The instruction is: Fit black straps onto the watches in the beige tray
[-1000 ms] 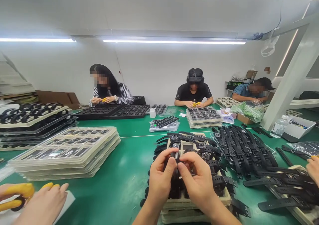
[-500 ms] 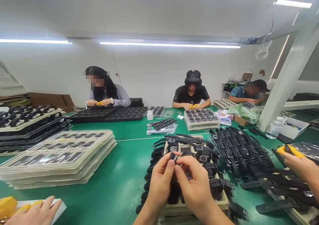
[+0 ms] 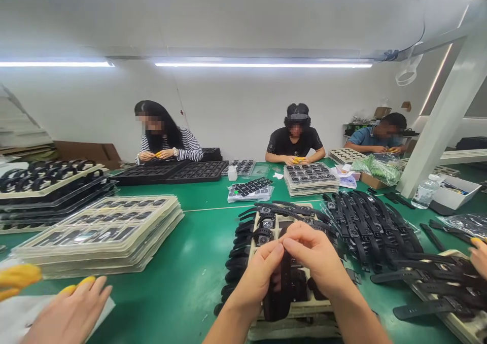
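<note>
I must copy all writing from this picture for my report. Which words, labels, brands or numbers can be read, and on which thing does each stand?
None can be read.
Black T-shirt of the person opposite: a small pale chest mark, too small to read.
Water bottle: label too blurred.
Watch faces in the tray near both hands: no legible digits.

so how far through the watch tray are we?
Done: strapped watches line the tray's far rows. In hand: left hand and right hand pinch one black watch above it. Left: loose straps piled at the right, seemingly unfitted.
</note>
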`<state>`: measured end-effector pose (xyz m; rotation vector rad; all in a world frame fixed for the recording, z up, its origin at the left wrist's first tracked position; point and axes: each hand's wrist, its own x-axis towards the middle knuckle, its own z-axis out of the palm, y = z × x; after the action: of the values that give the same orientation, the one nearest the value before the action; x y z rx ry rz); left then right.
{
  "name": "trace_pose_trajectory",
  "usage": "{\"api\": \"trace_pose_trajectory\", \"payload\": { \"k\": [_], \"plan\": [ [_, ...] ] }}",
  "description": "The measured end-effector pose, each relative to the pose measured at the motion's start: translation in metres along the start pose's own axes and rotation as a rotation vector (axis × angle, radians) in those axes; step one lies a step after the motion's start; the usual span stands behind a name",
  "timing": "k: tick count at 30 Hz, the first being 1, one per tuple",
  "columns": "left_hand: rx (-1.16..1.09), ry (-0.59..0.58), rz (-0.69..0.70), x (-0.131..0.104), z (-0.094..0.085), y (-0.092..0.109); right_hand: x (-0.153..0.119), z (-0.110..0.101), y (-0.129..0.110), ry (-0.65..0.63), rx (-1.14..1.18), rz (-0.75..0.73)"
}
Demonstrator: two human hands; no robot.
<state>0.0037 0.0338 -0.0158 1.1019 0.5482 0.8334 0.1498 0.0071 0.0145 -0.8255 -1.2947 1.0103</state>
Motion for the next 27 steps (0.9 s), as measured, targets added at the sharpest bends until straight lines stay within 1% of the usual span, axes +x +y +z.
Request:
{"api": "trace_pose_trajectory", "payload": {
  "k": [2,4,6,8,11,14,16,18,20,23,25,27],
  "plan": [
    [-0.045,-0.003,0.015,0.000,0.002,0.001,-0.001,0.003,0.000,0.043,0.024,0.039],
    [-0.044,-0.050,0.004,-0.001,0.003,0.002,-0.001,0.003,0.001,0.089,0.078,0.104],
    [-0.004,-0.097,-0.031,0.000,0.004,0.002,0.000,0.002,0.002,0.174,0.121,0.137],
    [0.015,-0.117,-0.058,0.001,0.006,-0.001,0.001,-0.002,0.002,0.247,0.137,0.142],
    [-0.065,-0.146,-0.069,0.003,0.009,-0.007,0.002,-0.005,0.003,0.277,0.107,0.144],
    [-0.139,-0.218,-0.092,0.004,0.010,-0.013,0.003,-0.005,0.005,0.348,0.081,0.100],
    [-0.150,-0.255,-0.115,0.004,0.010,-0.014,0.004,-0.005,0.006,0.373,0.117,0.092],
    [-0.168,-0.244,-0.105,0.003,0.011,-0.012,0.005,-0.005,0.004,0.316,0.180,0.142],
    [-0.197,-0.196,-0.070,0.003,0.013,-0.009,0.006,-0.005,0.002,0.220,0.219,0.219],
    [-0.245,-0.150,-0.023,0.002,0.015,-0.006,0.003,-0.003,-0.001,0.076,0.167,0.314],
    [-0.277,-0.145,-0.009,0.003,0.016,-0.007,0.001,0.000,-0.001,0.044,0.107,0.327],
    [-0.308,-0.149,-0.014,0.004,0.017,-0.009,0.000,0.004,0.000,0.097,0.069,0.300]
  ]
}}
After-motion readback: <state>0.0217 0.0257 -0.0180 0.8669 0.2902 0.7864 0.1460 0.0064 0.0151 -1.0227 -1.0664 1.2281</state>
